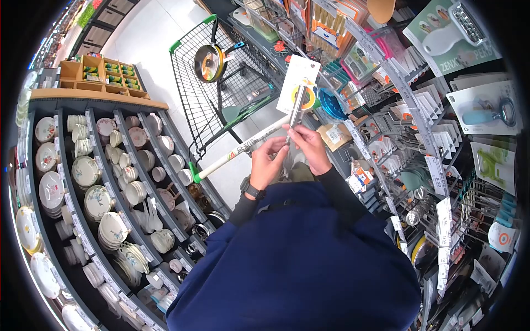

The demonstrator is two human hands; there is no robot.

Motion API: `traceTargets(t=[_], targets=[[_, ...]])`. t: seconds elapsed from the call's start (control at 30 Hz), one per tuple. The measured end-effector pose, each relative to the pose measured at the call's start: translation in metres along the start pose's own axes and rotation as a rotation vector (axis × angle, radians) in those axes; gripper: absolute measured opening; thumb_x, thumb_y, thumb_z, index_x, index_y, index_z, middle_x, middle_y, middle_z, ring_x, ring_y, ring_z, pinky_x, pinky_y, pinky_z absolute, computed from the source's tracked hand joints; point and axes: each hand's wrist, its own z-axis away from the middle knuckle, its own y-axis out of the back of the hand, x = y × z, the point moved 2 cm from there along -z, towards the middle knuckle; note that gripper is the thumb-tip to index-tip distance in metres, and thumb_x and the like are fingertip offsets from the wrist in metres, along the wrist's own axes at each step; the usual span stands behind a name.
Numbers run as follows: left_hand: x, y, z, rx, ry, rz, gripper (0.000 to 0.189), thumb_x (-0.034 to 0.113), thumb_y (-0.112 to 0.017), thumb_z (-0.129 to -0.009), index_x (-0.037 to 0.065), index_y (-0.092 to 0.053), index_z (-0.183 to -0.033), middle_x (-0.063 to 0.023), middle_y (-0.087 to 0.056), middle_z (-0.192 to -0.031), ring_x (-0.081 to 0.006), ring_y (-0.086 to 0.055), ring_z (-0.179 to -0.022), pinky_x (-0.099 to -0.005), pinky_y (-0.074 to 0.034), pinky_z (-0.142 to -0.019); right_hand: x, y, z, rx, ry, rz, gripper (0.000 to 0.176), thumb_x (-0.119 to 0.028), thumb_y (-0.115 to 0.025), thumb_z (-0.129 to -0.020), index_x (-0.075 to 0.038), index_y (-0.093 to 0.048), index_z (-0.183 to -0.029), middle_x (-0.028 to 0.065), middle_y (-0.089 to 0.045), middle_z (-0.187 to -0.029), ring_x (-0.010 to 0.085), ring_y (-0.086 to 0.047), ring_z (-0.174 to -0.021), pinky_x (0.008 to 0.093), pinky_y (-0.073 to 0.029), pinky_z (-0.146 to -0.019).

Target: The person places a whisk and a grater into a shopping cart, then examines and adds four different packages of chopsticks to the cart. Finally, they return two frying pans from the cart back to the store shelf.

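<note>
In front of my chest I hold a long, shiny metal kitchen utensil (298, 106) attached to a white card with a yellow-orange ring print. My right hand (311, 150) closes its fingers round the utensil's lower part. Beside it, my left hand (267, 161), with a dark watch on the wrist, pinches the same piece near its lower end. The exact kind of utensil cannot be made out. Just beyond my hands runs the white handle (226, 161) of a shopping cart (190, 96). A dark frying pan (205, 64) with a label lies in the cart.
Tiered shelves with bowls and plates (86, 171) stand on my left. Racks of carded kitchen tools (436, 105) and price strips rise close on my right. A wooden display box (110, 71) tops the left shelf end. Pale floor tiles (157, 36) run ahead.
</note>
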Motion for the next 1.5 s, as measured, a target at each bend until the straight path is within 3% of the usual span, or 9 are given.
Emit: traceTargets(t=[0.23,0.33,0.6,0.87,1.13,1.2,1.23,1.33,1.5], targets=[[0.013,0.017,-0.020,0.010,-0.083,-0.232,0.019,0.010,-0.072,-0.083,0.000,-0.069,-0.099,-0.0103,-0.071,-0.075,-0.0153,-0.068,-0.063,-0.0281,-0.054,-0.062,0.005,-0.013,-0.005,-0.022,-0.018,-0.089,0.024,-0.009,-0.061,-0.095,0.003,-0.065,-0.115,0.0052,-0.066,-0.117,0.0020,-0.049,-0.074,0.0198,-0.042,-0.065],[0.020,0.033,-0.028,-0.011,-0.139,-0.339,0.016,0.008,-0.073,-0.084,-0.002,-0.069,-0.096,-0.0080,-0.071,-0.076,-0.0105,-0.068,-0.065,-0.0236,-0.053,-0.062,0.001,-0.021,-0.009,-0.056,-0.031,-0.132,0.024,-0.008,-0.059,-0.095,0.004,-0.064,-0.115,0.0054,-0.064,-0.121,0.0026,-0.050,-0.075,0.0198,-0.044,-0.066],[0.023,0.086,-0.059,-0.040,-0.363,-0.478,0.017,0.008,-0.071,-0.084,0.000,-0.070,-0.098,-0.0131,-0.070,-0.082,-0.0264,-0.069,-0.070,-0.0314,-0.054,-0.065,0.000,-0.053,-0.050,-0.071,-0.083,-0.122,0.026,-0.011,-0.061,-0.095,0.001,-0.065,-0.118,-0.0028,-0.063,-0.091,0.0025,-0.051,-0.076,0.0193,-0.044,-0.069],[0.023,0.128,-0.097,-0.036,-0.383,-0.509,0.021,0.011,-0.067,-0.085,0.009,-0.069,-0.106,-0.0117,-0.067,-0.080,-0.0318,-0.065,-0.070,-0.0390,-0.051,-0.059,0.010,-0.082,-0.094,-0.002,-0.092,-0.039,0.025,-0.011,-0.064,-0.094,0.000,-0.066,-0.117,-0.0007,-0.067,-0.099,0.0020,-0.058,-0.084,0.0191,-0.045,-0.073],[-0.033,0.198,-0.165,-0.057,-0.399,-0.716,0.019,0.010,-0.066,-0.086,0.008,-0.066,-0.105,-0.0145,-0.068,-0.087,-0.0336,-0.066,-0.075,-0.0396,-0.053,-0.064,0.029,-0.098,-0.129,0.077,-0.029,0.300,0.023,-0.009,-0.067,-0.091,0.000,-0.066,-0.113,0.0022,-0.068,-0.093,0.0084,-0.064,-0.089,0.0221,-0.049,-0.079],[-0.049,0.230,-0.190,-0.088,-0.385,-0.784,0.014,0.012,-0.063,-0.088,0.008,-0.067,-0.101,-0.0145,-0.068,-0.086,-0.0335,-0.066,-0.075,-0.0395,-0.053,-0.064,0.033,-0.091,-0.134,0.082,-0.041,0.677,0.020,-0.009,-0.067,-0.090,-0.003,-0.068,-0.109,0.0051,-0.069,-0.094,0.0098,-0.065,-0.089,0.0231,-0.050,-0.079],[-0.057,0.246,-0.202,-0.086,-0.340,-0.838,0.012,0.012,-0.062,-0.089,0.007,-0.068,-0.099,-0.0143,-0.069,-0.086,-0.0335,-0.066,-0.075,-0.0395,-0.053,-0.064,0.036,-0.087,-0.137,0.115,0.056,0.737,0.015,-0.009,-0.064,-0.088,-0.005,-0.069,-0.101,0.0092,-0.068,-0.092,0.0214,-0.066,-0.081,0.0306,-0.052,-0.073],[-0.097,0.281,-0.244,-0.141,-0.311,-0.839,0.013,0.014,-0.060,-0.090,0.007,-0.068,-0.097,-0.0161,-0.068,-0.080,-0.0359,-0.066,-0.073,-0.0444,-0.052,-0.064,0.051,-0.057,-0.151,0.180,0.277,1.154,0.009,-0.008,-0.065,-0.085,-0.006,-0.068,-0.093,0.0098,-0.066,-0.088,0.0280,-0.063,-0.084,0.0361,-0.049,-0.076],[-0.228,0.296,-0.317,-0.241,-0.173,-0.959,0.010,0.016,-0.064,-0.083,0.007,-0.068,-0.088,-0.0188,-0.066,-0.074,-0.0373,-0.066,-0.073,-0.0474,-0.054,-0.067,0.056,-0.033,-0.189,0.425,0.289,1.359,0.003,-0.010,-0.063,-0.079,-0.009,-0.063,-0.081,0.0075,-0.063,-0.082,0.0296,-0.060,-0.084,0.0406,-0.048,-0.076]])
